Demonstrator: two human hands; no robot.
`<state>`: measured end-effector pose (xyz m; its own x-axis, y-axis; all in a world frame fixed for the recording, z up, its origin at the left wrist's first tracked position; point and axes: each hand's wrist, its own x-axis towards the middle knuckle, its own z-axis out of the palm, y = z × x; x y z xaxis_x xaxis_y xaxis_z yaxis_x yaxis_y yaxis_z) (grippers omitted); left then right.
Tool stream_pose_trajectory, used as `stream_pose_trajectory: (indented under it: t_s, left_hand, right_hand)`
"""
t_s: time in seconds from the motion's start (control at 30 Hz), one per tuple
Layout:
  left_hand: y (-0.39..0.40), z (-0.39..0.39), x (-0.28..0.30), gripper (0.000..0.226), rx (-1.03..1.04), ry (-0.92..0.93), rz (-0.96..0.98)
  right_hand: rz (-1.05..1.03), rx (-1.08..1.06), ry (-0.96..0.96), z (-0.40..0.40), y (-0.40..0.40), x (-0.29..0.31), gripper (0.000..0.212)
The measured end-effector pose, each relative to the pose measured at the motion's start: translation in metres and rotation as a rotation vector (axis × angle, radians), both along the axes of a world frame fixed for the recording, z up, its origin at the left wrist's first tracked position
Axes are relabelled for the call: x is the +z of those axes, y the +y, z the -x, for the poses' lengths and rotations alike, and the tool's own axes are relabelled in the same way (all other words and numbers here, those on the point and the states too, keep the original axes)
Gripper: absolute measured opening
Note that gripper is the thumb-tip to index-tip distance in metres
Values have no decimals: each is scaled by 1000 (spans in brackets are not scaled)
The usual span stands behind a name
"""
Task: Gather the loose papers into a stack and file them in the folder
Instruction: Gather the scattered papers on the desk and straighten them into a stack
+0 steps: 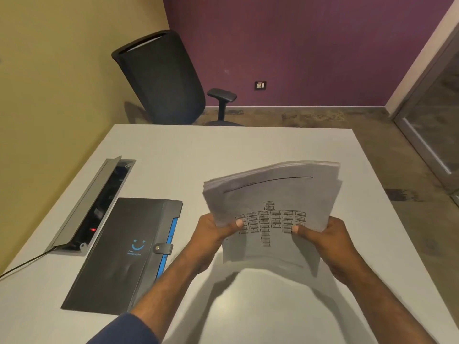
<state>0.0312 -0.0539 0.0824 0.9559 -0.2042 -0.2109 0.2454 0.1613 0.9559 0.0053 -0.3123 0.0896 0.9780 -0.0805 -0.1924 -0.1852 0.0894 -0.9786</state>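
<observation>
Gripping a stack of papers [270, 194] from both sides, the hands hold it lifted off the white counter [173, 155], tilted so its printed face looks toward the camera. The left hand [216, 232] curls round the stack's lower left edge with its thumb pressed on the top sheet; the right hand [325, 239] does the same at the lower right, thumb lying on the page. The top sheet shows a chart of small boxes joined by lines, and a dark curved line runs across its upper part. The sheets fan a little at the far edge, where several page edges show unevenly. A shadow of the stack and arms falls on the counter beneath. To the left of the papers, apart from them, a dark folder [124, 254] lies flat and closed on the counter, a snap strap fastened over its right edge, blue showing along that edge and a blue smile mark on its cover. Just left of the folder, a cable box [99, 202] set into the counter stands with its grey lid tipped open, a small red light glowing inside. A black office chair [164, 80] stands beyond the counter's far edge, against yellow and purple walls.
</observation>
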Motion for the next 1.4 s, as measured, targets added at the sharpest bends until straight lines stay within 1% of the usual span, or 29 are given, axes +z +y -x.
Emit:
stream_pose_trajectory:
  t_s: [0.07,0.13,0.2,0.3,0.4,0.47,0.53,0.63,0.73,0.8,0.9,1.07,1.17,1.23,1.27,1.33,1.37,1.4]
  left_hand:
    - [0,-1,10,43,3,-93,16]
    - [0,-2,16,49,4,-134,5]
    - [0,-3,17,46,-19,-137,-27]
    - [-4,-3,15,39,-31,-119,-79]
    - [-12,-3,11,30,-24,-133,-108]
    - [-18,-2,8,24,12,-127,-131]
    - [-23,-2,7,21,51,-126,-143]
    - [-26,1,8,20,127,-173,-121]
    - [-23,4,5,25,135,-236,-120]
    - [-25,9,-9,22,136,-190,-197]
    - [-29,18,-32,28,189,-69,-305]
    - [-22,17,-41,27,206,-64,-357]
    - [-8,12,-37,20,262,-74,-353]
    - [3,8,-34,8,332,-86,-287]
    - [7,6,-31,2,361,-91,-227]
    - [12,2,-27,14,419,-79,-96]
    - [13,-1,-27,20,445,-60,-31]
    - [13,-3,-26,24,463,-45,20]
  right_hand:
    - [29,-50,-60,2,0,4,21]
    - [61,-84,-84,5,-2,4,19]
    - [67,-94,-97,7,-6,3,22]
    - [103,5,-162,10,-13,2,32]
    - [106,58,-174,9,-16,-2,33]
    - [108,27,-162,7,-12,-5,35]
    - [115,-49,-139,5,-8,-8,29]
    - [93,-128,-163,6,-3,-8,19]
    - [85,-168,-209,10,2,-10,19]
    - [106,-178,-155,14,8,-22,22]
    - [106,-175,-35,18,14,-41,24]
    - [115,-143,5,18,9,-50,19]
    - [214,-88,34,24,1,-56,28]
    - [208,-91,90,32,-4,-67,45]
    - [156,-106,135,37,-4,-73,54]
    - [-50,-131,239,45,0,-82,66]
    - [-153,-102,283,48,4,-87,69]
    - [-202,-52,300,51,9,-90,71]
